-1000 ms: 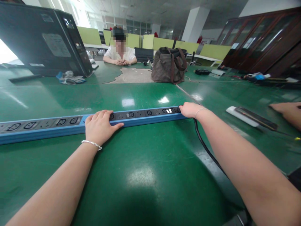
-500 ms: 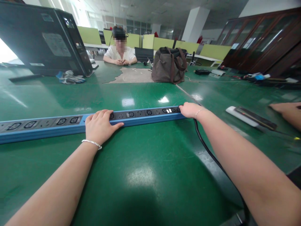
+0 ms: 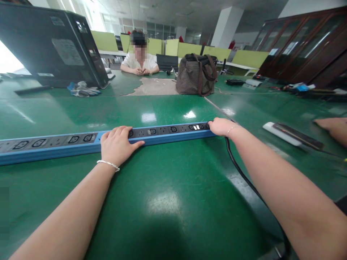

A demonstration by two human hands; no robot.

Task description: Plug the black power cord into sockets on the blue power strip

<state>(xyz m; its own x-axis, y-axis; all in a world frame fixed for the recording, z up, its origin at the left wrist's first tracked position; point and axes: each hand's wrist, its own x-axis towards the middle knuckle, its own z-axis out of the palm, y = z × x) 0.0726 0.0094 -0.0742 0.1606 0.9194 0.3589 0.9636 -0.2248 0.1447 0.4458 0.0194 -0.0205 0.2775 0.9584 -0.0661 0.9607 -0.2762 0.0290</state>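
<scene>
A long blue power strip (image 3: 173,135) with black sockets along its top lies across the green table. My left hand (image 3: 116,142) is wrapped over its middle, fingers on the far side and thumb stretched along the near edge. Around the right end of the strip, my right hand (image 3: 221,127) is closed, its fingertips beside the last visible sockets. From beneath that hand a thick black cable (image 3: 238,168) runs down towards me under my forearm. The strip's right tip and the cable's upper end are hidden by the hand. The left end leaves the view.
A black computer case (image 3: 62,50) stands back left, with work gloves (image 3: 83,89) before it. A brown bag (image 3: 193,76) sits at the back. Across the table sits a person (image 3: 139,63) in white. On the right, another person's hand (image 3: 332,128) is near a white-and-black device (image 3: 294,135).
The view has shifted slightly, so everything appears a little further right. Both hands keep the same hold on the power strip.
</scene>
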